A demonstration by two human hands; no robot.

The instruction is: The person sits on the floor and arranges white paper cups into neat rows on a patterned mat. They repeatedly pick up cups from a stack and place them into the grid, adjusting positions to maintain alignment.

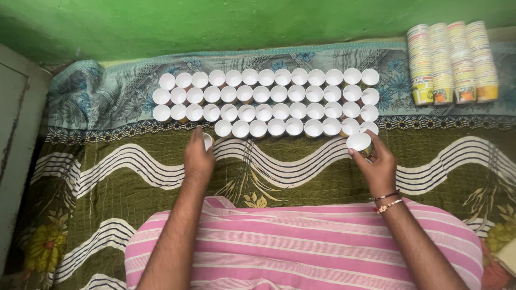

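A patterned bedspread [301,172] in olive, white and black waves covers the bed, with a blue floral cloth [91,96] along the green wall. On it stand rows of white paper cups [269,94], mouths up and touching: three full rows, and a fourth, nearer row that begins only partway in from the left and runs to the right end. Four stacks of nested cups [451,62] lie on their sides at the far right, well apart from both hands, their long axes pointing from wall to person. The left hand [198,158] is closed around a single cup [208,140] just beside the open left end of the short row, so the gap lies straight ahead of it and slightly left. The right hand [379,164], with bracelets at the wrist, has its grip around another cup [358,142], tilted toward the camera, touching or nearly touching the row's right end. The left hand is nearer the unfilled stretch; the right is nearer the stacks.
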